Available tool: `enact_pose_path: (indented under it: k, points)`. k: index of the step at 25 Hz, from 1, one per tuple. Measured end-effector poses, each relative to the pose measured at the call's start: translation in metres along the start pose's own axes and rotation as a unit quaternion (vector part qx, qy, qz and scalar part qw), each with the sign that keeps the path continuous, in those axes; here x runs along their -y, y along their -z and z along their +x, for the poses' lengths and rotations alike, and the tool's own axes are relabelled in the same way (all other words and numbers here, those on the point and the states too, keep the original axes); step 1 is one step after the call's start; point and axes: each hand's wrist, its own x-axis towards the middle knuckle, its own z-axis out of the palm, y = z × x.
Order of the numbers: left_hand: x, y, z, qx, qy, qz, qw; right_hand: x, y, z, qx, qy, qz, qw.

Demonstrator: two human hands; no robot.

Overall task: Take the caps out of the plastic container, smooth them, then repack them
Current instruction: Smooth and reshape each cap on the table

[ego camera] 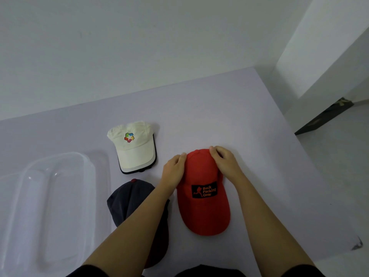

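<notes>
The red cap [203, 206] lies in the middle of the bench [249, 126], right in front of you, with its brim pointing at you. Your left hand [174, 168] holds the left side of the round top, fingers bent over the edge. Your right hand [225, 162] is on the far right side of the top, and its fingers [213, 149] are curled in the cloth there.

I think you are smoothing this cap now. Pull the cloth softly to both sides so the bumps go flat. Then slide your hands down toward the brim. Do not squash the brim.

Your left arm lies over the dark cap [129, 196], so try not to drag it. The white cap [133, 144] sits farther away. The clear plastic container [60, 155] waits on your left for packing later.
</notes>
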Motion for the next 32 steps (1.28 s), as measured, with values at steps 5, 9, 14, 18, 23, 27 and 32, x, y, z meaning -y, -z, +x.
enact_pose_path:
  k: [5,9,14,18,23,27,32]
  points:
    - [0.006,0.006,0.013,0.034,-0.014,-0.023,0.999,-0.008,0.009,0.006,0.024,-0.002,-0.039,0.999]
    - [0.005,0.002,0.012,0.029,-0.01,0.003,1.0,-0.003,0.008,0.003,0.033,0.006,-0.051,0.998]
    - [-0.002,0.003,0.016,0.018,-0.028,0.062,0.998,0.006,0.009,0.005,0.068,-0.01,-0.057,0.996]
    - [-0.003,0.006,0.013,0.056,-0.043,0.065,0.995,0.011,0.006,0.006,0.076,0.003,-0.087,0.993]
    - [-0.006,0.051,0.004,0.02,-0.063,0.104,0.992,0.014,0.029,-0.017,-0.028,0.022,-0.129,0.991]
    - [0.005,0.098,-0.031,-0.027,-0.149,0.186,0.971,0.003,-0.002,-0.069,-0.083,0.151,-0.241,0.955]
    - [0.05,0.154,-0.051,-0.073,-0.055,0.201,0.975,-0.002,-0.097,-0.128,0.033,0.243,-0.2,0.949]
